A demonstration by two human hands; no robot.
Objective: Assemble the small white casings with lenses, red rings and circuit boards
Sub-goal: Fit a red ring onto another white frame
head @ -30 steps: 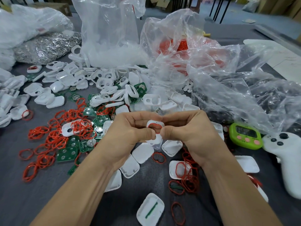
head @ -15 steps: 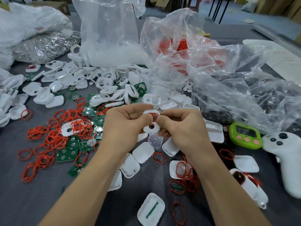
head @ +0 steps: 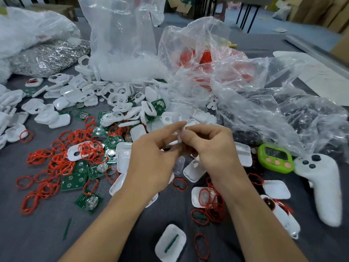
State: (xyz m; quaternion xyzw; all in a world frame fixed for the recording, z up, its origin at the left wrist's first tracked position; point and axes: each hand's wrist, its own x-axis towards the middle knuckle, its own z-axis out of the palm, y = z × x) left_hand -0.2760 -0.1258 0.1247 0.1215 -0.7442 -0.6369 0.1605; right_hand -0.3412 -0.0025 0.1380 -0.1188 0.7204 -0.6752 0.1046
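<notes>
While pinching the white casing [head: 180, 138] edge-on in the right hand [head: 213, 150], with the left hand [head: 151, 159] against it, grip too blurred to tell, press evenly round the rim, steady between both hands, above the loose red rings [head: 180, 183].

Open counter [head: 28, 239] front-left. Red rings [head: 56, 163] and circuit boards [head: 73, 181] crowd mid-left. Plastic bags [head: 245, 103] wall the far side; white controller [head: 324, 190] blocks the right.

Glossy white plastic casings [head: 60, 121] lie on matt grey cloth [head: 37, 233].
</notes>
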